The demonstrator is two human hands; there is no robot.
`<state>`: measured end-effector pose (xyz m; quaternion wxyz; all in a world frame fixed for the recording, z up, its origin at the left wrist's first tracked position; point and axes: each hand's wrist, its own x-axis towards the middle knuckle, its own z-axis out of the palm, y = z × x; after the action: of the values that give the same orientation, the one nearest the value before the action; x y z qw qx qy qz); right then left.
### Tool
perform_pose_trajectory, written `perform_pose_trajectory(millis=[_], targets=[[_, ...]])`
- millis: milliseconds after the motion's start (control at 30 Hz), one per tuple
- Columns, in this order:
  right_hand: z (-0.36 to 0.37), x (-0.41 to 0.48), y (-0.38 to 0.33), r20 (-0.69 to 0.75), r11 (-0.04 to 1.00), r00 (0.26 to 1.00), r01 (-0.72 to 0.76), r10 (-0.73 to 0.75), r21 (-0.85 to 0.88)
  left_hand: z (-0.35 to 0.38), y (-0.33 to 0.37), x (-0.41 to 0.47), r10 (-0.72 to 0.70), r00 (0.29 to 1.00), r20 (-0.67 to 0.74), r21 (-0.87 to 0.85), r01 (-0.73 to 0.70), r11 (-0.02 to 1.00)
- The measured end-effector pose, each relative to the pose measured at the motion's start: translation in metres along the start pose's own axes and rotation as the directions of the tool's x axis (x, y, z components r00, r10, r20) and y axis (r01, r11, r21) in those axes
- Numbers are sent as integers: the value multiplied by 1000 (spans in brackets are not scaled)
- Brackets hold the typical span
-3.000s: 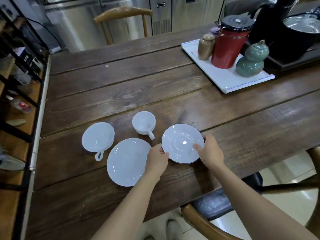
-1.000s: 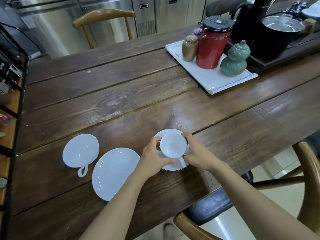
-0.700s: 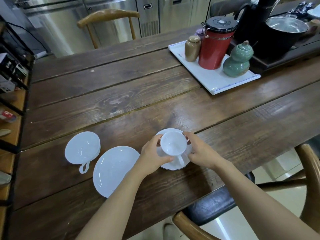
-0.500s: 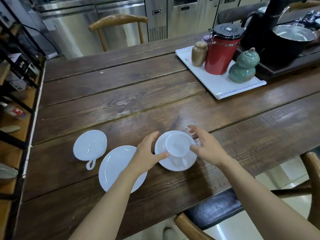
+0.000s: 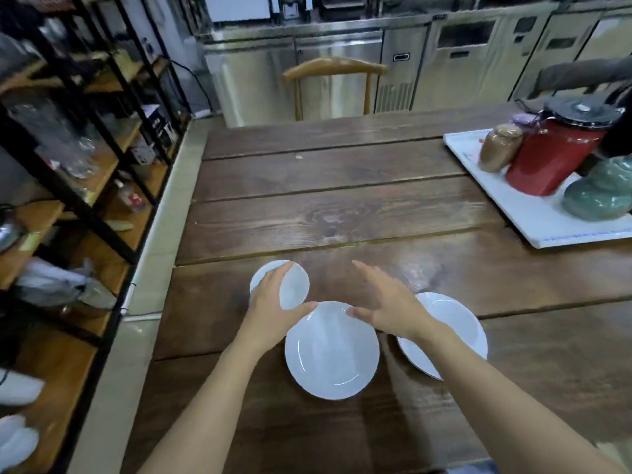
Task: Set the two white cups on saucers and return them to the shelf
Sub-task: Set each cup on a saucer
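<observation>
Round white cup (image 5: 294, 285), blurred, beside empty saucer (image 5: 331, 350)

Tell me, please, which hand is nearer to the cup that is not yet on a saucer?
Left. The left hand lies over the bare cup; the right hand hovers apart from it, beyond the empty saucer.

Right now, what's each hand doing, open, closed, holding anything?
Left hand: open, fingers spread over the cup, not clearly gripping it.
Right hand: open, empty, above the table between the two saucers.
</observation>
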<state>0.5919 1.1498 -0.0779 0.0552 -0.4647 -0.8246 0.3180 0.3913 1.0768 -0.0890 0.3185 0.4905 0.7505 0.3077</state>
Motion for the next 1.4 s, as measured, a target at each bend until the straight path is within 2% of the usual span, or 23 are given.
perform_pose_trajectory(millis=[100, 267, 433, 567, 767, 933, 1400], targets=[[18, 23, -17, 37, 999, 999, 8, -6, -42, -18, -24, 6, -42, 998, -49, -5, 41, 999], [45, 48, -43, 92, 1000, 995, -27, 27, -2, -36, -54, 17, -77, 997, -12, 9, 77, 997], [59, 60, -52, 61, 995, 998, -40, 34, 94, -42, -70, 27, -118, 987, 109, -71, 127, 989], [67, 64, -54, 66, 979, 997, -40, 28, 200, -42, -75, 31, -75, 979, 189, -176, 109, 978], [69, 57, -47, 9, 946, 998, -67, 68, 316, -40, -73, 27, -26, 984, 176, -164, 56, 985], [64, 40, -40, -32, 937, 998, -47, 62, 345, -37, -56, 13, 4, 989, 147, -167, 21, 986], [54, -22, 5, 33, 940, 998, -67, 60, 335, 13, -24, -46, -39, 980, 197, -174, 74, 982]])
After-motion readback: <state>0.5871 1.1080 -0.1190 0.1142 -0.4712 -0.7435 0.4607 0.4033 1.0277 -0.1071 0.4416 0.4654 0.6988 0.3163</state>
